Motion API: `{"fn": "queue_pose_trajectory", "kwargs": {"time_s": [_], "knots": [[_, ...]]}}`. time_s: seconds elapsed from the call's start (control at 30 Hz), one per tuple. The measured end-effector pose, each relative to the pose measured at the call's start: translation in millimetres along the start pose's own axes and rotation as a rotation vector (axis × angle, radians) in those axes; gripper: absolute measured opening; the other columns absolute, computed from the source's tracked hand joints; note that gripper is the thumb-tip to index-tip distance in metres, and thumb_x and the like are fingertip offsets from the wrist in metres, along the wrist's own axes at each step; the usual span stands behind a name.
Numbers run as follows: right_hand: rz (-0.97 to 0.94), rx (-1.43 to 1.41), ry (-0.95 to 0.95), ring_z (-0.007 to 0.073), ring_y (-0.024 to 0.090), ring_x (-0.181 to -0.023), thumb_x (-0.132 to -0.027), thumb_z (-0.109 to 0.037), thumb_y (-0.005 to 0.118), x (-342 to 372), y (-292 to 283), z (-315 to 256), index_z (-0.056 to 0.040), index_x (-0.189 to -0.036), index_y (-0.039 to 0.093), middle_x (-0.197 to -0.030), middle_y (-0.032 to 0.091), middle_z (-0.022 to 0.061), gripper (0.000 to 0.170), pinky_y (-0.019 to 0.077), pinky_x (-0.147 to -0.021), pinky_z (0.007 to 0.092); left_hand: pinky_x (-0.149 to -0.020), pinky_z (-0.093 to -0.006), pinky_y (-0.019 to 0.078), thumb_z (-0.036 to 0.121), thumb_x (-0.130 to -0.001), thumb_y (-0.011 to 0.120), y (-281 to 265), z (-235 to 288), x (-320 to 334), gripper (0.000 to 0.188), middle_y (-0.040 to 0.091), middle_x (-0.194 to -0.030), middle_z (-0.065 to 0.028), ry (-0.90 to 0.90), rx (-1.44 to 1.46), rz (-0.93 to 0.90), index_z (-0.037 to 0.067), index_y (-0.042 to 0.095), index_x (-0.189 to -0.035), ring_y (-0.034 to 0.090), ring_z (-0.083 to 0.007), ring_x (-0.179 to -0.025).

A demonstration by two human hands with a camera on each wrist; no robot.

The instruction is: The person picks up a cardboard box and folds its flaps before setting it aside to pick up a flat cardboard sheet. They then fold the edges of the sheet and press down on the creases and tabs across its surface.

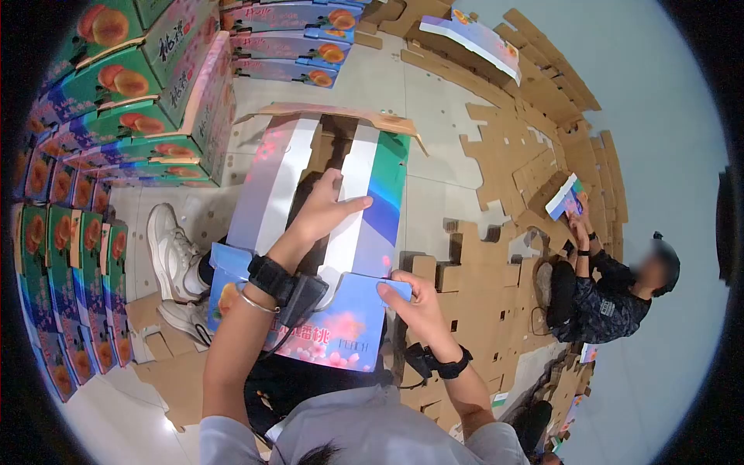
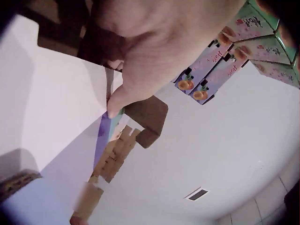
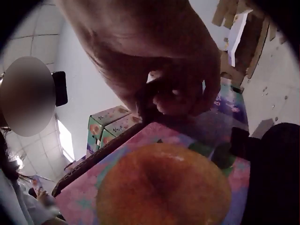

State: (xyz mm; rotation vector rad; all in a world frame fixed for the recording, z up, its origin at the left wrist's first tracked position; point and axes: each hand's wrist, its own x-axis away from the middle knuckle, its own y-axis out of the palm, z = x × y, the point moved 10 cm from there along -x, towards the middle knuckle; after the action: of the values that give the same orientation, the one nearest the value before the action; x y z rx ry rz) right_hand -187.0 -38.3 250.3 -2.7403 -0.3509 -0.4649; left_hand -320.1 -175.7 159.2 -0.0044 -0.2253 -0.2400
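A printed cardboard peach box (image 1: 391,201) lies across the person's lap, with a dark gap between its white inner flaps. The left hand (image 1: 322,213) grips the right-hand white flap (image 1: 356,170), its thumb on top and its other fingers partly hidden in the gap. In the left wrist view that thumb (image 2: 119,98) lies at the white flap's edge. Lower down, the right hand (image 1: 418,306) pinches the corner of the blue near flap (image 1: 333,325), thumb on the printed face. The right wrist view shows the curled right hand (image 3: 183,89) at a cardboard edge above a large peach print (image 3: 164,187).
Stacked peach boxes (image 1: 147,101) stand at the left, with more boxes (image 1: 287,46) behind. Flattened brown cardboard (image 1: 480,294) covers the floor on the right. Another person (image 1: 604,287) sits there holding a printed piece (image 1: 566,198). White shoes (image 1: 170,248) are beside the box.
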Motion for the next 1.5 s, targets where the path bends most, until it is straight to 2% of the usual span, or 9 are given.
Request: {"fn": "queue_pose_trajectory", "kwargs": {"time_s": [0.2,0.3,0.37,0.63,0.77,0.83,0.87,1.0,1.5], "knots": [[0.086,0.106,-0.09,0.0056,0.039,-0.061,-0.091,-0.016,0.061,1.5,-12.4,-18.1,0.0002,-0.073,0.056,-0.061,0.047,-0.0029,0.024,0.032,-0.056,0.0224,-0.073,-0.0276,0.0499,0.023,-0.081,0.076,1.9,-4.6,-4.5,0.058,0.064,-0.093,-0.0114,0.036,-0.093,0.056,0.0,0.04,-0.12,0.062,-0.0145,-0.084],[0.075,0.399,-0.045,0.0217,0.056,-0.071,-0.09,-0.015,0.059,-3.0,-26.1,-19.7,0.0021,-0.084,0.058,-0.078,0.061,0.0078,0.018,0.042,-0.066,0.0306,-0.074,-0.027,0.0496,0.023,-0.08,0.076,2.3,2.3,-0.9,0.06,0.064,-0.095,-0.0117,0.009,-0.039,0.026,-0.001,0.04,-0.121,0.062,-0.0147,-0.085],[0.321,0.694,-0.377,0.031,0.058,-0.087,-0.087,-0.012,0.058,8.5,-40.2,-69.0,-0.0018,-0.092,0.06,-0.096,0.063,0.0112,0.012,0.0428,-0.078,0.0374,-0.075,-0.0269,0.0494,0.024,-0.08,0.076,1.3,-4.1,-2.8,0.061,0.064,-0.097,-0.012,0.019,-0.018,0.034,-0.001,0.04,-0.121,0.062,-0.0148,-0.086],[-0.175,0.735,-0.604,0.0275,0.05,-0.117,-0.08,-0.025,0.067,63.5,90.6,-93.5,-0.0143,-0.117,0.06,-0.133,0.051,0.0078,0.038,0.0367,-0.1,0.0427,-0.082,-0.0296,0.0477,0.024,-0.077,0.078,4.1,0.7,0.2,0.073,0.059,-0.106,-0.0137,-0.071,0.048,0.015,-0.003,0.035,-0.129,0.059,-0.018,-0.094],[-0.124,1.088,-0.747,0.0283,0.045,-0.125,-0.082,-0.028,0.062,77.0,122.8,-66.4,-0.0146,-0.123,0.055,-0.142,0.043,0.0071,0.044,0.0338,-0.104,0.0434,-0.09,-0.0342,0.0447,0.017,-0.073,0.08,-10.2,15.9,8.3,0.09,0.053,-0.116,-0.0174,-0.052,0.229,0.136,-0.001,0.023,-0.142,0.055,-0.023,-0.105],[-0.102,1.071,-0.66,0.026,0.042,-0.128,-0.082,-0.032,0.06,70.8,114.9,-60.3,-0.017,-0.123,0.056,-0.145,0.039,0.0052,0.044,0.0299,-0.107,0.0436,-0.098,-0.0386,0.0398,0.009,-0.069,0.079,-26.8,67.9,17.9,0.106,0.044,-0.125,-0.0204,0.276,-0.292,0.349,0.006,0.01,-0.149,0.046,-0.0294,-0.118],[-0.097,1.072,-0.656,0.026,0.042,-0.128,-0.082,-0.032,0.06,70.2,113.0,-60.0,-0.017,-0.123,0.056,-0.145,0.039,0.0052,0.044,0.0299,-0.107,0.0436,-0.106,-0.0412,0.0326,0.005,-0.067,0.077,-25.8,88.1,24.6,0.096,0.039,-0.133,-0.02,0.45,-0.24,0.377,0.014,0.024,-0.147,0.035,-0.034,-0.128],[-0.094,1.082,-0.649,0.0249,0.04,-0.129,-0.081,-0.034,0.061,63.3,107.5,-64.1,-0.0191,-0.122,0.056,-0.148,0.036,0.0037,0.044,0.0268,-0.108,0.0414,-0.11,-0.0443,0.0263,0.014,-0.074,0.073,6.7,88.8,21.4,0.059,0.038,-0.14,-0.0152,0.446,-0.57,0.099,0.019,0.055,-0.13,0.033,-0.0369,-0.132],[-0.11,1.019,-0.618,0.0264,0.039,-0.128,-0.074,-0.034,0.069,60.5,103.8,-48.5,-0.0219,-0.125,0.055,-0.15,0.031,0.0096,0.055,0.0308,-0.102,0.041,-0.093,-0.0446,0.0347,0.021,-0.08,0.058,23.7,88.8,11.8,0.042,0.048,-0.115,-0.0126,0.455,-0.866,0.16,0.009,0.056,-0.12,0.045,-0.0295,-0.109]]}}
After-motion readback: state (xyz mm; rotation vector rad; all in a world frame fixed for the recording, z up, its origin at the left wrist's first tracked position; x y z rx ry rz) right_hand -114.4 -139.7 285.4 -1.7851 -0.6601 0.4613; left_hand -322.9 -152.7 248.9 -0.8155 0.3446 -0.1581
